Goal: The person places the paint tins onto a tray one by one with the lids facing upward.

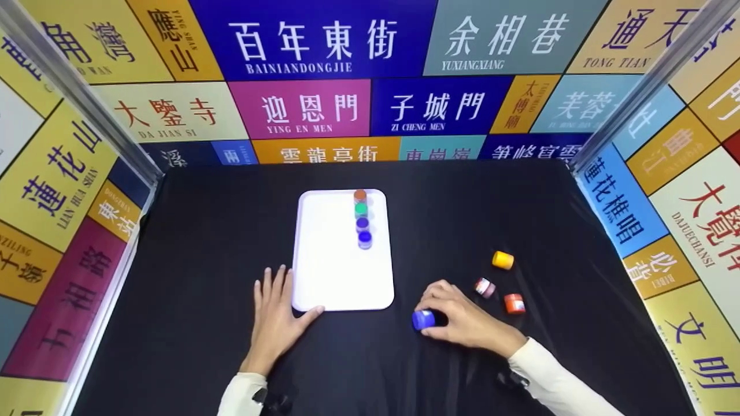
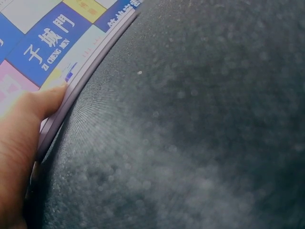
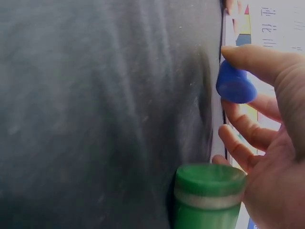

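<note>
My right hand point(image 1: 462, 319) pinches a small blue jar point(image 1: 423, 319) between thumb and fingers, low over the black cloth to the right of the white tray point(image 1: 326, 260). The right wrist view shows this blue jar point(image 3: 236, 83) lying sideways in the grip. A green jar point(image 3: 209, 195) stands close below that hand there; in the head view it is hidden. My left hand point(image 1: 276, 320) lies at the tray's near left corner with its fingers straight and its thumb point(image 2: 52, 98) on the tray's edge. On the tray, orange, green, purple and blue jars point(image 1: 364, 240) form a column on the right.
Right of my right hand lie a yellow jar point(image 1: 503, 260), a small pinkish jar point(image 1: 484, 287) and an orange-red jar point(image 1: 514, 303). Black cloth point(image 1: 202, 242) covers the table. Printed panels point(image 1: 312, 40) wall in the back and both sides.
</note>
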A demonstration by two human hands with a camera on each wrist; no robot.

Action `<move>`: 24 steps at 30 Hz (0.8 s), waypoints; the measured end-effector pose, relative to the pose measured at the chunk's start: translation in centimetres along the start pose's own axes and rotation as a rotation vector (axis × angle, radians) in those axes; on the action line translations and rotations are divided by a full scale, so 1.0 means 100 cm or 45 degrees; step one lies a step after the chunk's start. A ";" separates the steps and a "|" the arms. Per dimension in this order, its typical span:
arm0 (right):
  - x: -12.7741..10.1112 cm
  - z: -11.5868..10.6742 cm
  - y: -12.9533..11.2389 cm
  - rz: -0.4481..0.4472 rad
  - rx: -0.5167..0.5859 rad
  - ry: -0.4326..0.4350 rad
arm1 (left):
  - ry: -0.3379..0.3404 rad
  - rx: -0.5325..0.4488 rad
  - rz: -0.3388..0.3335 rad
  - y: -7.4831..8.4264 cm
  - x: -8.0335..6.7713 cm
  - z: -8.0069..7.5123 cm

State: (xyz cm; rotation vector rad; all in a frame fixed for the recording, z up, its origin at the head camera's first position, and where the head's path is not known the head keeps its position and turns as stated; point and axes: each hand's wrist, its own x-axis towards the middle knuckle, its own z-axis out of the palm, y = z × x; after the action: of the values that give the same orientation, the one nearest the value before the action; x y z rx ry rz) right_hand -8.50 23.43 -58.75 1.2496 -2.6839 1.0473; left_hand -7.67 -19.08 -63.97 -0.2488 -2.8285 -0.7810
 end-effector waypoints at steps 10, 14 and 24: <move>0.031 0.015 0.001 0.099 0.010 0.147 | 0.009 0.003 0.001 0.000 0.000 0.000; 0.043 0.019 0.003 0.124 0.056 0.206 | 0.003 -0.006 0.001 0.001 0.000 0.000; 0.066 0.028 0.007 0.235 0.143 0.291 | 0.015 0.001 0.008 -0.001 0.001 0.001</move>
State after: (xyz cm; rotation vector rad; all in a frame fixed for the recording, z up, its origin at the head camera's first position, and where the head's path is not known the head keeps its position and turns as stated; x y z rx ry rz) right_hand -12.80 17.67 -59.57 0.8445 -2.6331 1.2902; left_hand -7.78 -19.08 -64.05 -0.2516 -2.8155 -0.7778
